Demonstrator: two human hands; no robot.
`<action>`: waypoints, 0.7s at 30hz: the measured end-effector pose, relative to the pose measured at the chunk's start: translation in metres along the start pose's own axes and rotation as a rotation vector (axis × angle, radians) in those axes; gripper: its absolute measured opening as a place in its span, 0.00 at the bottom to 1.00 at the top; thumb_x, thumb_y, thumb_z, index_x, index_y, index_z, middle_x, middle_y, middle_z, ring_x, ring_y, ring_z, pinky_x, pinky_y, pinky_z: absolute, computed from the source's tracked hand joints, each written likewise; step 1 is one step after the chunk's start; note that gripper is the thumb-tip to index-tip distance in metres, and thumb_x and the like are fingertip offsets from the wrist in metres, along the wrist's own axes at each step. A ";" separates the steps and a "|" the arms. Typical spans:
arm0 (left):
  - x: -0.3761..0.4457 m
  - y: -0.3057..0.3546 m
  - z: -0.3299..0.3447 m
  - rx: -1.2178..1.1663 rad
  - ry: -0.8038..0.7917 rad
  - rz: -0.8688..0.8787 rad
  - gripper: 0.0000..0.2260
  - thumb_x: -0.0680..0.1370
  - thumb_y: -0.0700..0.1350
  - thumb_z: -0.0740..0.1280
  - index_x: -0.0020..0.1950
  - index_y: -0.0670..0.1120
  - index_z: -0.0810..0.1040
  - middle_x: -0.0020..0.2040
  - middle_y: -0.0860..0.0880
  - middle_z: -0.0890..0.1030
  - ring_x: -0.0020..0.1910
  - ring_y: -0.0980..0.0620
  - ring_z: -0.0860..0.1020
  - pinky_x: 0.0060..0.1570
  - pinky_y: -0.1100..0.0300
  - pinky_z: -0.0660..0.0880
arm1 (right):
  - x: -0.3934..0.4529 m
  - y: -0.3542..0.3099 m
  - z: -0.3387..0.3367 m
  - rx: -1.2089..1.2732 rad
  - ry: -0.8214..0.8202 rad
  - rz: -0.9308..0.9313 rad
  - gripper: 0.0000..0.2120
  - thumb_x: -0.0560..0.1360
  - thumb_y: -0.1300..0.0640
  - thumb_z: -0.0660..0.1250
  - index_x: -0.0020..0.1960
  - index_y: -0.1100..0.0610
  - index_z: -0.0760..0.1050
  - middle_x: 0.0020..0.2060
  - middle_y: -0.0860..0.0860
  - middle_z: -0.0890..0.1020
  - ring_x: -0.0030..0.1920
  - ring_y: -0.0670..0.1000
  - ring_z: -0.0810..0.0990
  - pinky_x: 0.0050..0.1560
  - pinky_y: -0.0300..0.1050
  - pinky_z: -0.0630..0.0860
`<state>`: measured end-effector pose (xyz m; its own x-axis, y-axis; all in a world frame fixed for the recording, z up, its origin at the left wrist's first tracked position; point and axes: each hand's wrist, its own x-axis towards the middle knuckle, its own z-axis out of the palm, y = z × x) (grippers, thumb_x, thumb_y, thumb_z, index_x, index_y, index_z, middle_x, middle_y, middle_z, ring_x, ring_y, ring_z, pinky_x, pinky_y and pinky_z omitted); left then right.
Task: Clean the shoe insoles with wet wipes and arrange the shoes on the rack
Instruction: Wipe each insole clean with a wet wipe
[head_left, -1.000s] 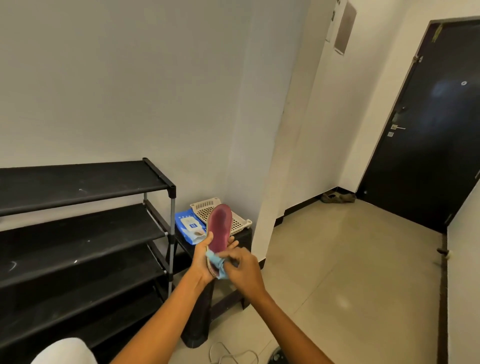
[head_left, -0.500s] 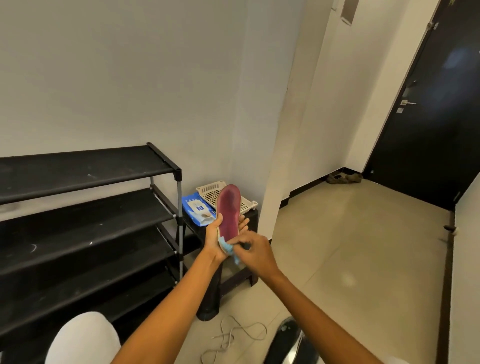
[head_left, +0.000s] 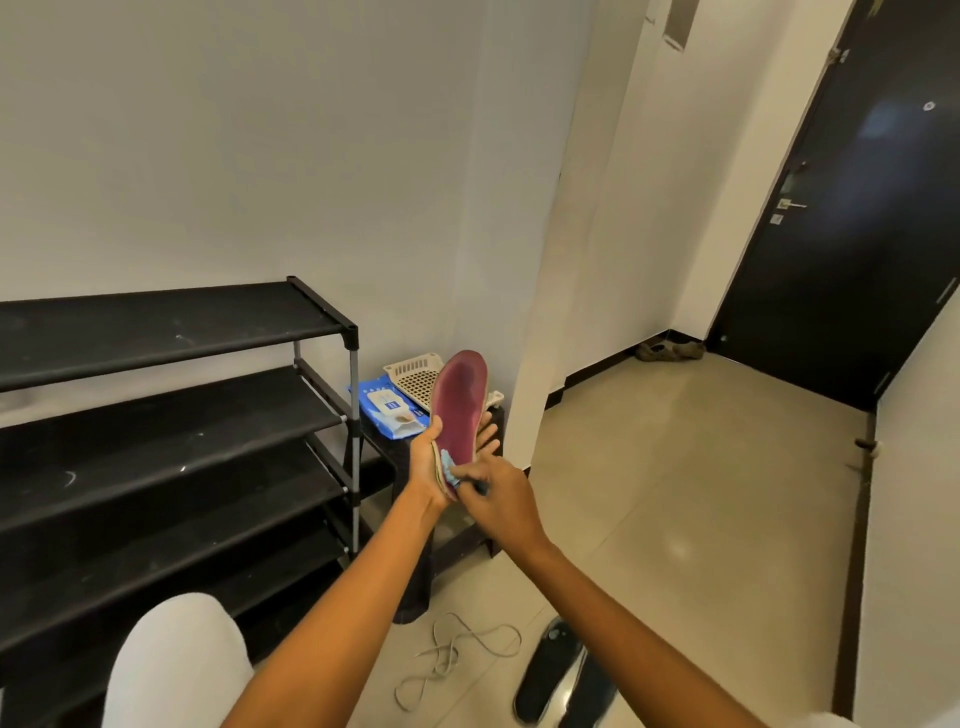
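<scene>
Insole (head_left: 460, 410) gripped upright in left hand (head_left: 427, 470); right hand (head_left: 496, 501) pinching wipe (head_left: 449, 467) against it; behind, wipes pack (head_left: 389, 408) and basket (head_left: 415, 376) on stool (head_left: 384, 457) beside rack (head_left: 171, 332).

A home's entrance hall: a dark front door (head_left: 852, 218) at right, a black tiered shoe rack (head_left: 156, 415) against the plain wall at left, pale tiled floor (head_left: 675, 493), and sandals (head_left: 670, 351) by the doorway.

Both arms are bare from the wrists all the way down to the bottom edge; no sleeves, watch or rings show; the left hand (head_left: 427, 470) and the right hand (head_left: 497, 501) wear no gloves; a knee (head_left: 176, 660) at the lower left is covered in plain white cloth.
</scene>
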<state>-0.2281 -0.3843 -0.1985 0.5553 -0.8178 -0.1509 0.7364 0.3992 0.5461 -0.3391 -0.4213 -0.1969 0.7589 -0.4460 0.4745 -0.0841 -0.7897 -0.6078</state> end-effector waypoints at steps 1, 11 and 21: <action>0.000 -0.001 -0.001 0.004 0.002 0.000 0.24 0.81 0.55 0.51 0.61 0.37 0.73 0.56 0.40 0.80 0.58 0.42 0.77 0.56 0.50 0.76 | -0.004 0.000 -0.001 0.056 -0.023 0.017 0.08 0.73 0.57 0.68 0.51 0.56 0.83 0.44 0.51 0.83 0.41 0.42 0.76 0.43 0.30 0.72; 0.008 -0.010 0.014 -0.013 0.012 -0.002 0.21 0.82 0.53 0.52 0.57 0.38 0.75 0.46 0.42 0.84 0.54 0.44 0.78 0.60 0.52 0.72 | 0.016 -0.001 0.000 -0.091 0.133 0.173 0.12 0.77 0.57 0.64 0.59 0.54 0.79 0.52 0.52 0.79 0.50 0.49 0.78 0.46 0.33 0.73; 0.021 -0.026 0.007 0.036 0.030 -0.043 0.21 0.81 0.53 0.54 0.49 0.39 0.79 0.41 0.41 0.84 0.39 0.46 0.83 0.39 0.56 0.80 | 0.024 0.016 -0.019 0.252 0.239 0.347 0.11 0.75 0.62 0.66 0.57 0.58 0.79 0.51 0.53 0.79 0.48 0.47 0.79 0.36 0.23 0.73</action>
<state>-0.2381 -0.4146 -0.2100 0.5348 -0.8211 -0.1992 0.7458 0.3480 0.5680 -0.3345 -0.4530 -0.1827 0.5420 -0.7722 0.3315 -0.1247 -0.4639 -0.8771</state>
